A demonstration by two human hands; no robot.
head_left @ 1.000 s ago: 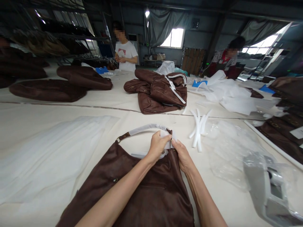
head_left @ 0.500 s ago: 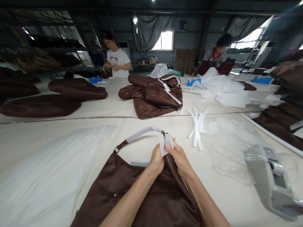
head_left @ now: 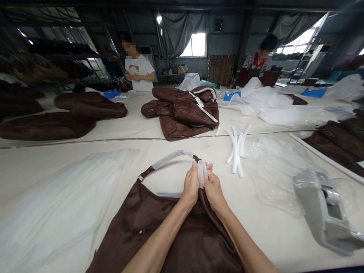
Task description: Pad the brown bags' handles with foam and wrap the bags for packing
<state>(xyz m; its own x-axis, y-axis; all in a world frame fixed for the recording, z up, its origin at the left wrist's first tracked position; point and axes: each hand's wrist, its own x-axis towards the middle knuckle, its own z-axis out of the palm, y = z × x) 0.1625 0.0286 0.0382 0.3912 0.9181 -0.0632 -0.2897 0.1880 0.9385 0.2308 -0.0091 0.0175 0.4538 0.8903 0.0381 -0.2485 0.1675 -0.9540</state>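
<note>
A dark brown handbag (head_left: 170, 223) lies in front of me, its shoulder strap (head_left: 174, 154) arched up and wrapped in white material. At the strap's right end, a strip of white wrapping paper (head_left: 201, 173) is folded around the strap base. My left hand (head_left: 191, 185) presses this paper from the left, fingers together. From the right, my right hand (head_left: 214, 187) pinches the same paper, with some fingertips showing behind it. The buckle under the paper is hidden. A pale strip (head_left: 170, 195) shows along the bag's opening.
White foam sticks (head_left: 236, 151) and crumpled clear plastic bags (head_left: 275, 170) lie to the right, beside a grey tape dispenser (head_left: 327, 212). White tissue sheets (head_left: 57, 201) cover the left. More brown bags (head_left: 187, 112) are piled beyond. Two people (head_left: 139, 72) stand across the tables.
The white paper, spread out to both sides before, is now folded narrower around the strap base. My left fingers have straightened up against it. The view has shifted slightly.
</note>
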